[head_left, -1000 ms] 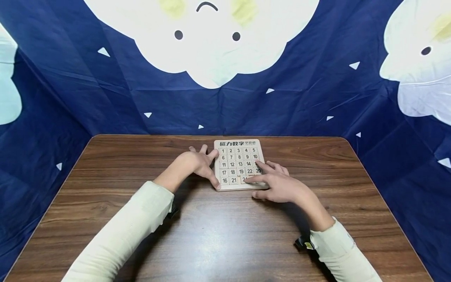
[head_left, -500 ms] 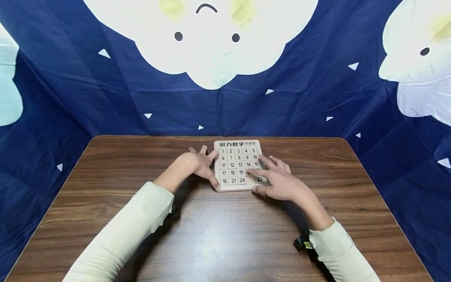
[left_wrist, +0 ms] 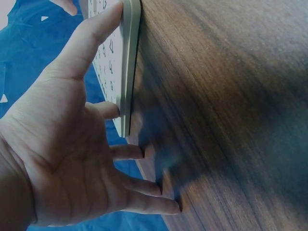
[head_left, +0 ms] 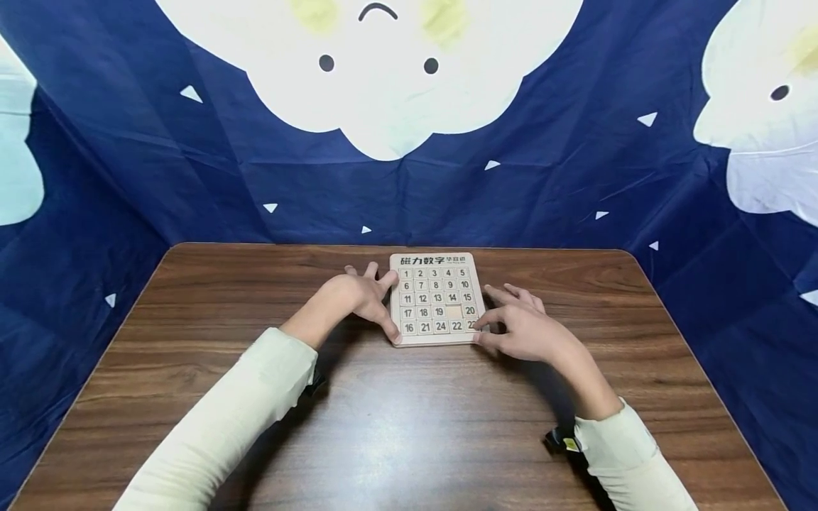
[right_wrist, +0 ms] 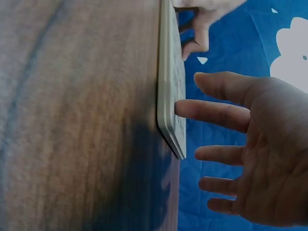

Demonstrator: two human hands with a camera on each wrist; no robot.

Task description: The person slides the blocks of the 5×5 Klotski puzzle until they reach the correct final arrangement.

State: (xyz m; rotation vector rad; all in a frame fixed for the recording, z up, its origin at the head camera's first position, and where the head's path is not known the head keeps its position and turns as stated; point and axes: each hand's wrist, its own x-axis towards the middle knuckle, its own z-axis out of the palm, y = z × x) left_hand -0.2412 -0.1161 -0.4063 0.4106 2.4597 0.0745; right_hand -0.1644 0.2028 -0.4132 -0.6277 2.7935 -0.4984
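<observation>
Head view: by the left hand (head_left: 363, 294), at nine o'clock, with its fingers being spread and ungrasping, the edge of the number board (head_left: 437, 339) is being touched. The board is being supported by the table (head_left: 409, 411), toward twelve o'clock of its middle. A bare square (head_left: 453, 311) is being shown at the board's four o'clock. Further right, the corner tile (head_left: 469, 323) is being touched by one finger of the right hand (head_left: 525, 328), its fingers being relaxed, nothing being grasped.
</observation>
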